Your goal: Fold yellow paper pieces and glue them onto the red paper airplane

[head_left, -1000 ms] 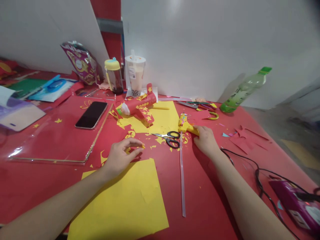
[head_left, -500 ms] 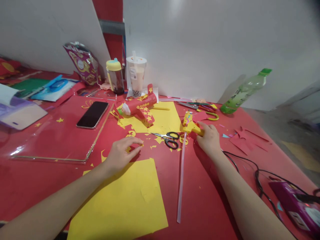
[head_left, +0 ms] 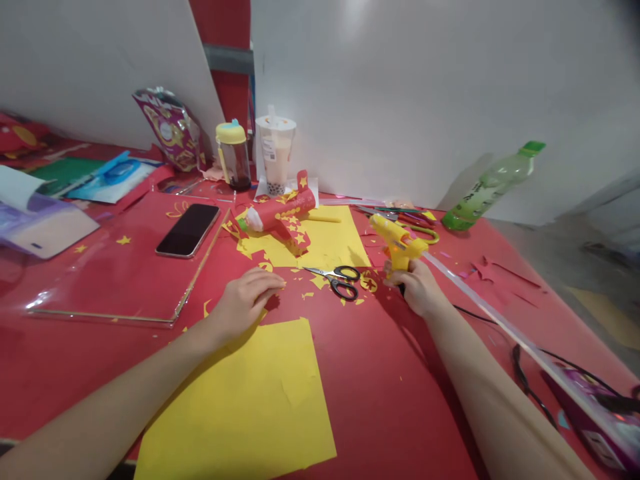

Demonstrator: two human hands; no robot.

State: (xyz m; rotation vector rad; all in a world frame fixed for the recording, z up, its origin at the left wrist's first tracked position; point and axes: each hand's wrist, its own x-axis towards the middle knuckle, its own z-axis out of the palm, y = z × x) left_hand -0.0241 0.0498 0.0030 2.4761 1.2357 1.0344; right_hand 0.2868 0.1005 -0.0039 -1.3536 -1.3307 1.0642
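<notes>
My right hand (head_left: 419, 287) is closed round the handle of a yellow hot glue gun (head_left: 400, 243), held up off the table with its nozzle toward the far left. A long clear glue stick (head_left: 470, 290) runs out of its back over my right forearm. My left hand (head_left: 250, 300) has thumb and fingers pinched together over the near edge of a yellow paper sheet (head_left: 240, 407); a tiny yellow paper piece shows at the fingertips, mostly hidden. Between the hands lie black-handled scissors (head_left: 337, 279). Beyond them rests a red paper-covered airplane (head_left: 283, 213) with yellow stars.
Yellow scraps surround the scissors. A phone (head_left: 188, 230) lies at left; a yellow-lidded bottle (head_left: 233, 157), a milk tea cup (head_left: 277, 157) and a snack bag (head_left: 173, 130) stand behind. A green bottle (head_left: 490, 190) leans at right. A black cord (head_left: 477, 313) runs near a purple box (head_left: 590, 407).
My right hand has gripped the glue gun by its handle, lifted and turned it; its glue stick swung from pointing toward me to the right. My left hand barely moved, fingers closer together.
</notes>
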